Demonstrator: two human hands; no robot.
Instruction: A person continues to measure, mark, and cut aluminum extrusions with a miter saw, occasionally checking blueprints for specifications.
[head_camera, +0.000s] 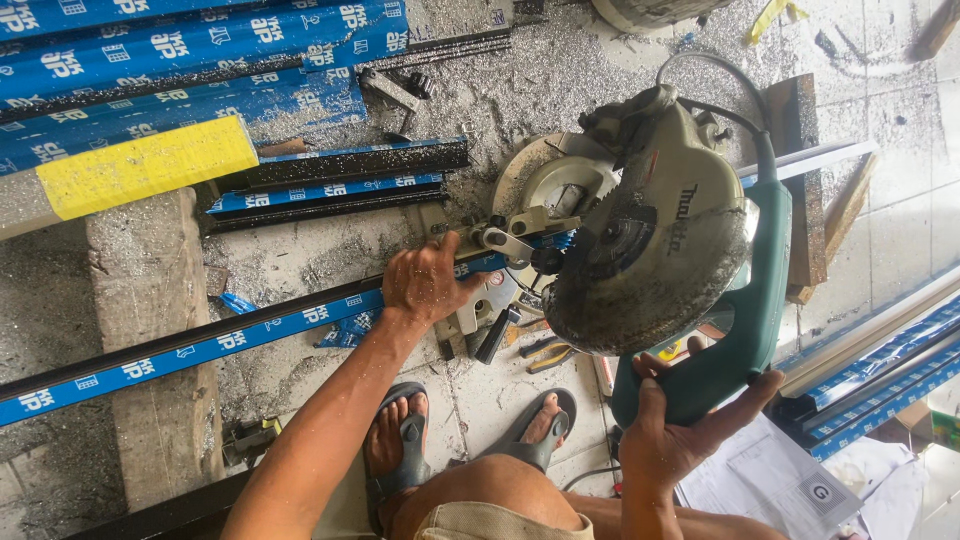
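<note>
My left hand (425, 285), at centre frame, lies with fingers (455, 262) curled down and pressing on the long blue-wrapped profile (200, 350), which runs from the lower left edge up to the saw's clamp. My right hand (690, 425), lower right, has fingers wrapped tight around the green handle (745, 340) of the mitre saw (650, 230), whose head sits raised. In my judgement the profile should be kept hard against the fence, with the holding hand well away from the blade line.
</note>
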